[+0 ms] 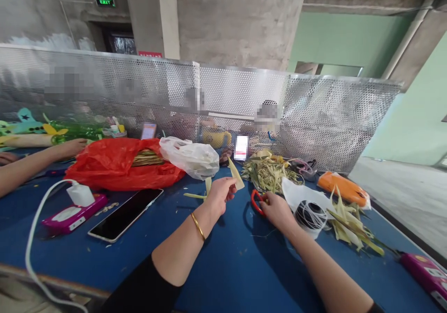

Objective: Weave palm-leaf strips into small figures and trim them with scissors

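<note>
My left hand, with a gold bangle at the wrist, pinches a pale yellow-green husk piece that points upward. Just left of that hand, a narrow husk strip lies on the blue table. To the right, my right hand has its fingers closed at the red-handled scissors, low over the table. The blades are hidden. Behind the right hand sits a heap of dried husk scraps.
Right: white wire spool, husk leaves, orange packet, purple power strip. Left: phone, purple socket with white charger, red bag, clear bag, another person's arm. Perforated metal screen behind.
</note>
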A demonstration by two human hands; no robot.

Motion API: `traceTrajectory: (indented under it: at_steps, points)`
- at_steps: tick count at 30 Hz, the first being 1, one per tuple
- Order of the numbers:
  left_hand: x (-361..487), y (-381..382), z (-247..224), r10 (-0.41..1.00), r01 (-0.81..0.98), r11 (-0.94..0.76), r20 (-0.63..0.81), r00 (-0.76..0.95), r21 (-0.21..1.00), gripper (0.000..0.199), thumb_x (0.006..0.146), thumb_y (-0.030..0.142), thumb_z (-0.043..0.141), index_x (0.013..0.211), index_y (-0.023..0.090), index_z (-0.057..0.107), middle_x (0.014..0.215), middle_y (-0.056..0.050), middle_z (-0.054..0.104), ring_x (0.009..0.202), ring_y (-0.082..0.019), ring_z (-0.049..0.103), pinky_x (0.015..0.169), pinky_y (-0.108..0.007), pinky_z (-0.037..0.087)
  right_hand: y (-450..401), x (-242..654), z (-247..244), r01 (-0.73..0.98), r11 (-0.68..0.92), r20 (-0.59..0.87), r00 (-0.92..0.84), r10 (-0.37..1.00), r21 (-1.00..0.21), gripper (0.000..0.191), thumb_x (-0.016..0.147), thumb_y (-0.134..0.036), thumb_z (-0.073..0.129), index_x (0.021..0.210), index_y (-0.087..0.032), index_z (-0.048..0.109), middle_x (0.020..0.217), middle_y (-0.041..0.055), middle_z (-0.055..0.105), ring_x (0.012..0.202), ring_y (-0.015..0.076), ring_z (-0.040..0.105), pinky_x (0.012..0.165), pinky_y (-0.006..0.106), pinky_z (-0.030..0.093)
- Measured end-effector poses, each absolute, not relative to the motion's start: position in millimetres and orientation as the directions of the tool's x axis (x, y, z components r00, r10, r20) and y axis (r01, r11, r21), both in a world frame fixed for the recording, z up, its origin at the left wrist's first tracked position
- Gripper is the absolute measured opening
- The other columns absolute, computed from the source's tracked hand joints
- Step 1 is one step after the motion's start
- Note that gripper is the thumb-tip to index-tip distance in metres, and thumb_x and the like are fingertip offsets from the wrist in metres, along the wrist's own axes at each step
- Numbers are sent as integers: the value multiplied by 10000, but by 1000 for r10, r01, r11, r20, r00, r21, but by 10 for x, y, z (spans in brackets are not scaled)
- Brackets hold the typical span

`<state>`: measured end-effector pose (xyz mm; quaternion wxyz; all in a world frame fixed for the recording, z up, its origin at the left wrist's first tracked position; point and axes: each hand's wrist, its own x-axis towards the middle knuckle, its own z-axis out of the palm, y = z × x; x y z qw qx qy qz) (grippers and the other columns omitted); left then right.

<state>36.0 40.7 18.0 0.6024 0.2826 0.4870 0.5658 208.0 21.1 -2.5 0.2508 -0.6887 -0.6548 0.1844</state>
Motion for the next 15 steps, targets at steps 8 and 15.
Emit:
traceTrajectory:
  at_steps: [8, 15]
  points:
    - [488, 284, 151, 972, -316, 208, -233, -43, 926, 104, 636, 186, 682, 571, 149, 610, 474, 19, 530, 456, -82, 480, 444, -196, 340, 106, 2002, -72, 937, 261, 306, -185, 934, -231, 129, 845, -182, 561, 950, -139, 622, 1117, 194, 600, 1037, 312, 566, 859, 381, 413]
    - [562, 200, 159, 986, -298, 164, -168, 12, 941, 150, 609, 229, 720, 536, 151, 615, 485, 17, 526, 469, -83, 467, 446, -205, 316, 39, 2150, 91, 720, 686, 721, -420, 551, -104, 200, 909, -227, 519, 1068, -224, 641, 984, 83, 637, 897, 219, 603, 778, 335, 464]
